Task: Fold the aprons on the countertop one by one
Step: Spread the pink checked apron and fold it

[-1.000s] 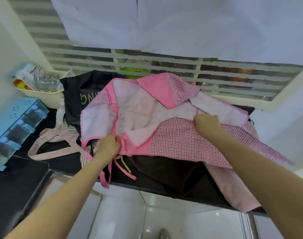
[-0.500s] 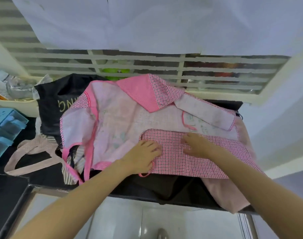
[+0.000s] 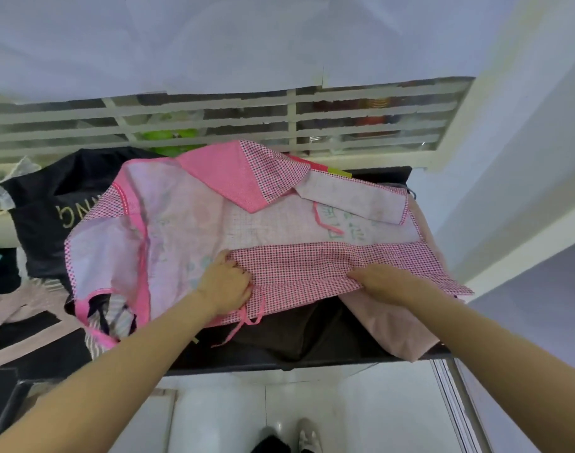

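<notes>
A pink apron (image 3: 194, 223) lies spread across a dark countertop (image 3: 312, 358) at the center of the view, pale side up, with a checked pink band folded over its near edge. The left hand (image 3: 225, 284), at about 6 o'clock on the apron, has its fingers curled into the left end of that checked band, gripping the cloth. The right hand (image 3: 376, 279), toward 4 o'clock, lies on the same band with its fingers tucked under a fold; whether they pinch the cloth cannot be told. A thin pink tie (image 3: 243, 322) hangs off the near edge just below the left hand.

Under the apron at 9 o'clock a black apron (image 3: 50, 204) with gold lettering shows. At 4 o'clock a pale pink cloth (image 3: 397, 328) droops over the counter's front edge. A striped cloth (image 3: 116, 315) peeks out at 7 o'clock. Beyond, at 12 o'clock, is a white slatted window grille (image 3: 214, 119).
</notes>
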The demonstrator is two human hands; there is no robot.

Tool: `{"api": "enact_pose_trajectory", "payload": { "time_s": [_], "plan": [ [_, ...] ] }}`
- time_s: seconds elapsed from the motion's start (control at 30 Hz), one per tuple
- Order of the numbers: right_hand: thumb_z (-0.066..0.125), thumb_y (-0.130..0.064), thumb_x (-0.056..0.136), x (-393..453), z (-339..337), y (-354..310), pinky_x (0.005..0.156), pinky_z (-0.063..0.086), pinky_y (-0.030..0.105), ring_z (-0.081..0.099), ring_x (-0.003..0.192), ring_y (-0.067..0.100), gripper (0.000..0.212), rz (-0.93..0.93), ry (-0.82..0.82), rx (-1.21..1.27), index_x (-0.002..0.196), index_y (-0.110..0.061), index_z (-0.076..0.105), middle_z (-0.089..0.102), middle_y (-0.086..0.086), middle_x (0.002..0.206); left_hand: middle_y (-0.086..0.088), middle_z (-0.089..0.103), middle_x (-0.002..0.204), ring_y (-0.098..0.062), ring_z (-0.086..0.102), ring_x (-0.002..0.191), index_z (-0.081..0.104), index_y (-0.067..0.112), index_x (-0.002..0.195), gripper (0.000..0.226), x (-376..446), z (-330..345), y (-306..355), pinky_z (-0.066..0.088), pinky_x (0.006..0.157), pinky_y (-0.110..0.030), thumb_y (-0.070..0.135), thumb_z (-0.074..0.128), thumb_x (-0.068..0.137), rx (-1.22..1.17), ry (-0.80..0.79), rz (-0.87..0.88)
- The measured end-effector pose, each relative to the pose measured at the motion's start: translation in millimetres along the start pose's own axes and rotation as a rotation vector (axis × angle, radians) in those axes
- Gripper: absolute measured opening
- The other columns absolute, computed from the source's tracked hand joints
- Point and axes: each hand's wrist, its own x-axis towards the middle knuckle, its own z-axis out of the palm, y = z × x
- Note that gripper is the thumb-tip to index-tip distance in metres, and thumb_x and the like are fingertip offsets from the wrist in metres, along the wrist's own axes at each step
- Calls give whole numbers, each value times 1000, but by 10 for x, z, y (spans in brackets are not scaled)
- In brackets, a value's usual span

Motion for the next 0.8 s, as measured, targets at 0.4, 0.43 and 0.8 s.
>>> {"api": "enact_pose_trajectory", "payload": {
  "time_s": [0.4,0.43,0.8],
  "plan": [
    [61,-58,80,-91,-375,-377,115,25,44,27,141,24,85,116,-303,320,148,-22,25,26,1,155,-6,61,122,-26,56,110,55,16,120,29,23,-277,-300,40,85,-26,25,44,95,-390,-431,-50],
    [60,-55,84,54,-378,-504,112,30,40,36,135,22,76,70,-215,390,145,-19,33,36,2,150,-6,60,121,-25,55,109,54,15,121,30,-2,-238,-280,39,84,-26,23,48,93,-410,-439,-42],
    [41,-5,95,714,40,-1567,92,42,37,48,119,29,30,80,67,142,123,-4,52,54,14,127,-7,42,130,-24,37,123,51,15,129,36,-403,236,-469,38,98,-34,18,48,94,-265,-253,-168]
  ]
}}
